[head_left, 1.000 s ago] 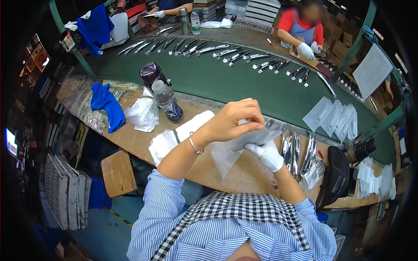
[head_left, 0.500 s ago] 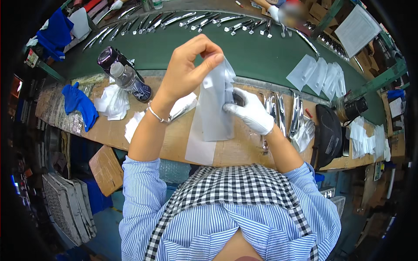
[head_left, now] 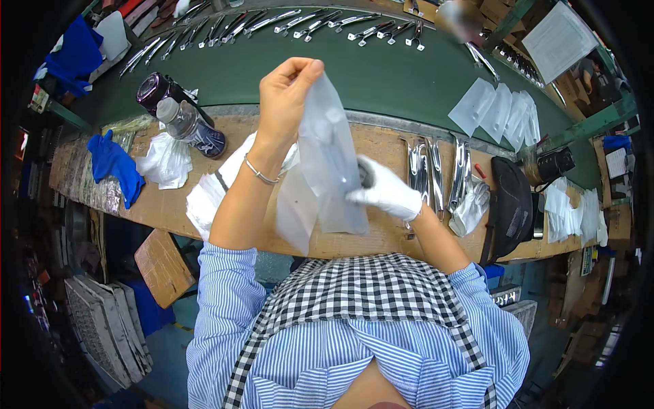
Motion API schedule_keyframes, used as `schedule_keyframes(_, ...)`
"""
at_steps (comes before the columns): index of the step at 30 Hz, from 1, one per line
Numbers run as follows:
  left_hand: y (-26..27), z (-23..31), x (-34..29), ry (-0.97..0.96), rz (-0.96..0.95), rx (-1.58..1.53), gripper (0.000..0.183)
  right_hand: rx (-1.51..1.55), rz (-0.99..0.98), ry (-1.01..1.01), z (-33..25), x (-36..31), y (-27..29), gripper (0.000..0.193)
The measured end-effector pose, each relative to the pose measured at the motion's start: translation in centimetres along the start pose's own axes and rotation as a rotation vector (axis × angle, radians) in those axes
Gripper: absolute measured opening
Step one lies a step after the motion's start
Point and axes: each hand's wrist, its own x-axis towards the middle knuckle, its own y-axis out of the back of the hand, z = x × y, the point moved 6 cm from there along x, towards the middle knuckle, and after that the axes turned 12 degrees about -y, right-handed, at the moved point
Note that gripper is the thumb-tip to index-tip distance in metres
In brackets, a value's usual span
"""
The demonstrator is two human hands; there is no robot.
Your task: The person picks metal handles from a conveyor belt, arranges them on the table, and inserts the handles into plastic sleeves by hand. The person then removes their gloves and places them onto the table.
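Observation:
My bare left hand (head_left: 289,88) pinches the top corner of a translucent plastic bag (head_left: 330,146) and holds it up over the workbench. The bag slants down toward the right and looks creased; I cannot tell whether anything is inside. On the bag's lower right side is my right hand (head_left: 388,191) in a white glove with greyish fingers, its thumb and fingers closed on the edge. Below the left hand, a second flat translucent bag (head_left: 296,210) lies on the cardboard-covered bench. White wrapping (head_left: 208,198) lies partly hidden behind my left forearm.
Shiny metal parts (head_left: 422,170) and a crumpled glove (head_left: 470,210) lie right, beside a black pouch (head_left: 512,208). Left are bottles (head_left: 194,129), white wrapping (head_left: 167,160) and a blue cloth (head_left: 112,163). More metal parts and bags (head_left: 504,116) rest on the green belt (head_left: 272,68).
My left hand has shifted left, and the bag has gone from hanging nearly straight to slanting and spreading wider. My right hand stays near its lower edge. Another person's gloved hand has left the far side.

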Motion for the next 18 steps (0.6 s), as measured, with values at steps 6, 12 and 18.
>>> schedule_keyframes(6, 2.1, -4.3, -1.0, -0.004, 0.050, 0.125, 0.021, 0.059, -0.160, -0.188, 1.7, -0.6, -1.4, 0.066)
schedule_keyframes(12, 7.1, -10.8, -3.1, 0.110, -0.150, 0.596, 0.024, 0.317, 0.433, -0.191, 2.5, 0.9, 12.0, 0.048)
schedule_keyframes(18, 3.5, -12.2, -5.4, -0.068, -0.464, 1.223, 0.033, -0.011, 0.887, -0.175, 2.2, 0.8, 27.6, 0.070)
